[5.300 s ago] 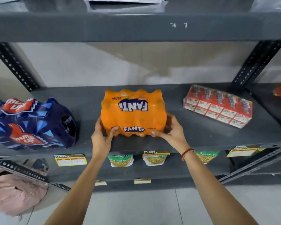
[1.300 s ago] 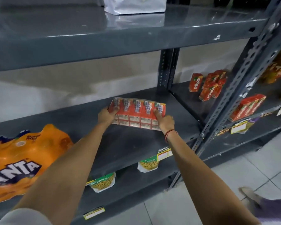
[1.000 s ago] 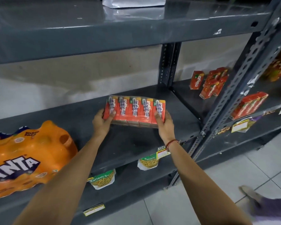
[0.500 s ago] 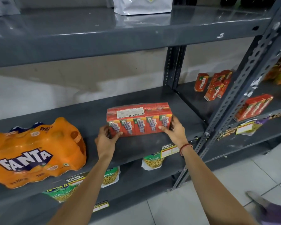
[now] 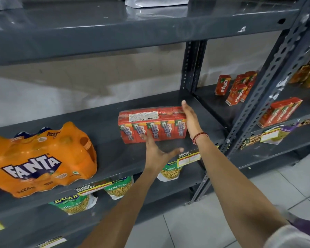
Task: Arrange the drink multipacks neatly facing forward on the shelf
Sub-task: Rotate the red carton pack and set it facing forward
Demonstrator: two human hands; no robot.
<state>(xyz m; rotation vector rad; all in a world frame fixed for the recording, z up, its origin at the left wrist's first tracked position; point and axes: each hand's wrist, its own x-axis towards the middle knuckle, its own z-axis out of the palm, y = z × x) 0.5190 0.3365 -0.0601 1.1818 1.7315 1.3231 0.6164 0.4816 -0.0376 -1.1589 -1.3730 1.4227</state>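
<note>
- The right hand [image 5: 190, 119] lies flat and open, fingers together, its palm against the right end of the red juice-box pack [image 5: 151, 123] at the centre of the frame; it presses the end rather than gripping it.
- The left hand [image 5: 155, 153] is spread open, thumb out to the right, its fingertips [image 5: 144, 136] touching the lower front face of the pack.
- The pack stands upright on the grey shelf [image 5: 115, 154], set back a little from the front edge, its row of boxes facing out and the white label on top.
- To finish well, I judge the right palm should nudge the end until the front face runs parallel to the shelf lip, while the left hand steadies the front so the pack slides instead of tipping backward.
- Light, even pressure suits it: the wrap looks thin and slippery, and a push high up could topple the boxes.
- The orange Fanta pack [image 5: 41, 160] sits at the lower left of the frame, well apart, logo forward but slightly angled; lining the two fronts up would look neat.
</note>
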